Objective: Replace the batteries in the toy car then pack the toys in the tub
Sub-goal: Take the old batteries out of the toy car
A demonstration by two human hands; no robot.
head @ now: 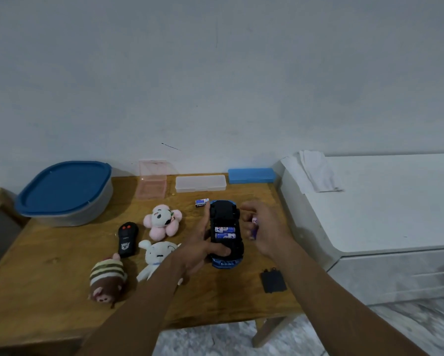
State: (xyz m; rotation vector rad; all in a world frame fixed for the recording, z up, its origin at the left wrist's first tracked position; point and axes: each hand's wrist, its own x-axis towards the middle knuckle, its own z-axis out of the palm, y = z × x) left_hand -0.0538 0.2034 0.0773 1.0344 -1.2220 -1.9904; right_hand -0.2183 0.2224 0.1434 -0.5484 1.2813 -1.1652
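Observation:
A blue toy car (226,217) lies upside down on the wooden table (48,312), its battery bay open with two blue batteries (225,233) showing inside. My left hand (199,249) grips the car from its left side and rear. Just right of the car, my right hand (263,227) holds a purple-and-white battery (253,227). The black battery cover (273,280) lies on the table near the right edge. A small battery pack (202,202) sits just beyond the car. The tub (66,194), grey with a blue lid on, stands at the back left.
A pink flower plush (161,222), a white plush (159,255), a striped brown plush (106,282) and a black remote (127,238) lie left of the car. A pink clear box (152,179), a clear case (200,183) and a blue case (251,175) line the wall. A white cabinet (382,214) stands to the right.

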